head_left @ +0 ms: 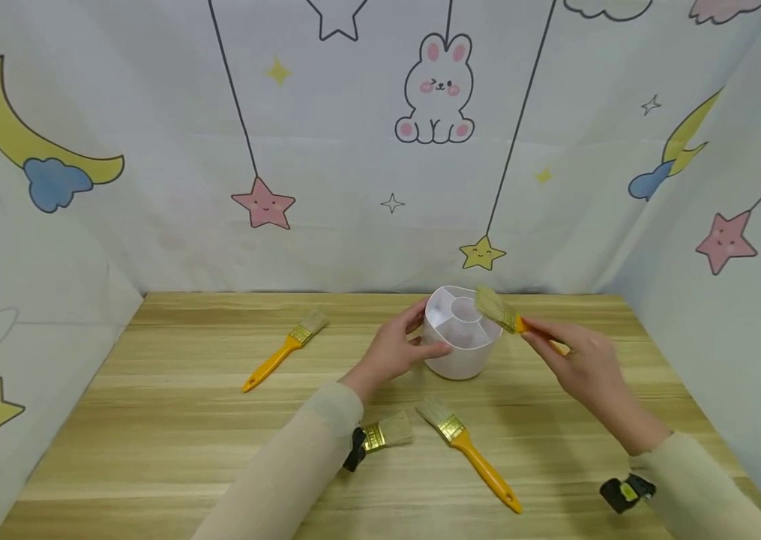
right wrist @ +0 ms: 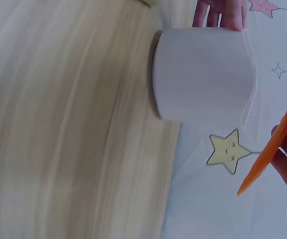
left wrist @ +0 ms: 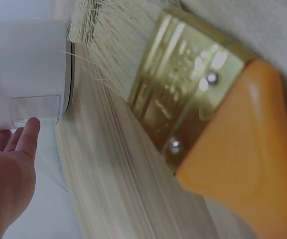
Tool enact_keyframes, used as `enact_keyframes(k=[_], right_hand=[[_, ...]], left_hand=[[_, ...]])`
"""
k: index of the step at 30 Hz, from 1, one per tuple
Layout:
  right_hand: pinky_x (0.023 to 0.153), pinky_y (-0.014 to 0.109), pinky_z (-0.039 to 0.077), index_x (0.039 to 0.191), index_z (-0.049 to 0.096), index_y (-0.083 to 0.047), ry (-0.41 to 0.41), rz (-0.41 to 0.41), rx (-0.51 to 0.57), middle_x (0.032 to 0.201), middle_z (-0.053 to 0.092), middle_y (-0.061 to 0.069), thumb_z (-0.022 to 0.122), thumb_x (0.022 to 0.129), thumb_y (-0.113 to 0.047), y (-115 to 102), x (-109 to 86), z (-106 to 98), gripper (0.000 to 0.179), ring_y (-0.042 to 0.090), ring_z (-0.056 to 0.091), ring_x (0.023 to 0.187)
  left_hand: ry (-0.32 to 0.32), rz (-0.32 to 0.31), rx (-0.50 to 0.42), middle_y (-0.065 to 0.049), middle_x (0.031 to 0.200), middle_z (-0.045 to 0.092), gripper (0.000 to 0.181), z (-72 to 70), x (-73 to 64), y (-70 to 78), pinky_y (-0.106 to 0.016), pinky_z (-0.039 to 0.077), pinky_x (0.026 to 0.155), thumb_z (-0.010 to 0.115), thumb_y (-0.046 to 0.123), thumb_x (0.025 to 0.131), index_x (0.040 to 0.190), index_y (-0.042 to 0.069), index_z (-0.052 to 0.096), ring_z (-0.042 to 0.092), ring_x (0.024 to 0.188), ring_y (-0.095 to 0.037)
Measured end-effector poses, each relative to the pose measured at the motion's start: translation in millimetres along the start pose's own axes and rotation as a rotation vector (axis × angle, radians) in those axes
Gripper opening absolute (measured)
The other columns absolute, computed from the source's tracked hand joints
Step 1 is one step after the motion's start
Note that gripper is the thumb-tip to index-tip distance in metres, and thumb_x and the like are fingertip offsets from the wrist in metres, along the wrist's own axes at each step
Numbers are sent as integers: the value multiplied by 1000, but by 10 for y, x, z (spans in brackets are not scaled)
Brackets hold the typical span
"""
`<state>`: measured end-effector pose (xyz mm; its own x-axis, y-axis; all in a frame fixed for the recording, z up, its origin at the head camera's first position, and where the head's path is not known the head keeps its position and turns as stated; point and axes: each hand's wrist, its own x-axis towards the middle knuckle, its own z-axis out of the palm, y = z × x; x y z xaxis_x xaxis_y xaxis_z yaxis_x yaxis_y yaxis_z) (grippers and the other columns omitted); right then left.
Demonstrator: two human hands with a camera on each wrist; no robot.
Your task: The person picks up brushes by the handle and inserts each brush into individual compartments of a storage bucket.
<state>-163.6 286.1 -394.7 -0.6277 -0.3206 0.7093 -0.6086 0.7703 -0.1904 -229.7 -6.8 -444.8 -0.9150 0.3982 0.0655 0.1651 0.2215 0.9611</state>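
A paintbrush (head_left: 464, 441) is lying toward the desk's (head_left: 164, 450) front edge; near the far one, the left hand (head_left: 395, 349) is clasping a white organizer (head_left: 457, 361), the right hand (head_left: 585, 356) pinching a second brush (head_left: 501, 313) over it by the stiff handle (right wrist: 270, 147) (probably light, best held there).

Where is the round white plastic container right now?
In the head view, the container stands right of centre on the wood-grain table, between the left hand gripping it and the right hand.

Three paintbrushes (head_left: 464, 442), white container (head_left: 457, 364) on tabletop (head_left: 171, 450)
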Motion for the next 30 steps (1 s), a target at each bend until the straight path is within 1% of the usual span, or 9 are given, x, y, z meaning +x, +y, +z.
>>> enact_keyframes(k=[2, 5, 7, 8, 12, 15, 19, 21, 30], right_hand=[[58, 20, 54, 118, 82, -3, 3, 19, 27, 102, 82, 11, 61, 105, -47, -43, 72, 50, 51, 28, 79, 78], [70, 10, 55, 118, 82, -4, 0, 74, 83, 103, 82, 10, 80, 97, -21, -114, 181, 114, 27, 29, 80, 83], [77, 3, 52, 118, 82, -4, -3, 114, 126, 104, 82, 10, 86, 89, -4, -157, 253, 152, 29, 29, 81, 85], [78, 4, 52, 118, 82, -4, -4, 134, 147, 105, 82, 11, 86, 87, 1, -178, 287, 168, 32, 30, 81, 86], [80, 2, 52, 120, 81, -2, -6, 189, 209, 106, 82, 12, 84, 89, 3, -238, 401, 218, 31, 30, 80, 88], [79, 1, 51, 120, 81, -1, 13, 219, 248, 107, 81, 14, 83, 91, 2, -269, 465, 258, 29, 10, 78, 90], [76, 3, 53, 120, 81, -1, 42, 264, 304, 107, 81, 15, 83, 92, 0, -321, 550, 303, 28, -19, 64, 91], [76, 4, 54, 121, 80, -1, 47, 297, 353, 108, 81, 16, 82, 94, -1, -357, 591, 315, 27, -20, 63, 91], [81, 9, 58, 121, 78, 6, 99, 394, 543, 110, 79, 24, 77, 97, 1, -477, 717, 408, 24, -12, 70, 92]], left_hand=[[0, -1, -1, -2, 167, 46, 93, -3, 0, -9, -44, 50, 116, 91, 22, 90, 167, 18, 39, 47, 151, -26], [-2, 4, 1, -3, 167, 46, 93, -4, 3, -24, -44, 51, 115, 91, 22, 89, 167, 18, 39, 48, 151, -26], [-3, 7, 3, -2, 166, 47, 93, -5, 7, -34, -45, 51, 115, 91, 22, 89, 167, 18, 40, 48, 151, -26], [-3, 8, 2, -2, 166, 47, 93, -4, 7, -36, -45, 51, 115, 91, 22, 89, 167, 18, 40, 48, 151, -26], [-6, 12, -9, -1, 166, 48, 92, 2, 5, -39, -47, 51, 115, 91, 22, 89, 167, 19, 41, 48, 151, -26], [-10, 19, -19, -2, 165, 48, 91, 3, 0, -30, -48, 50, 116, 90, 22, 90, 166, 19, 41, 48, 151, -26], [-10, 27, -21, -3, 165, 48, 90, -3, -8, -9, -49, 50, 116, 90, 22, 91, 166, 18, 41, 48, 151, -27], [-10, 27, -20, -3, 165, 48, 90, -6, -9, -3, -48, 50, 116, 90, 22, 91, 166, 18, 41, 48, 151, -27], [-11, 13, -6, -1, 166, 47, 92, -5, 6, -17, -44, 51, 116, 90, 23, 91, 167, 19, 39, 48, 151, -25]])
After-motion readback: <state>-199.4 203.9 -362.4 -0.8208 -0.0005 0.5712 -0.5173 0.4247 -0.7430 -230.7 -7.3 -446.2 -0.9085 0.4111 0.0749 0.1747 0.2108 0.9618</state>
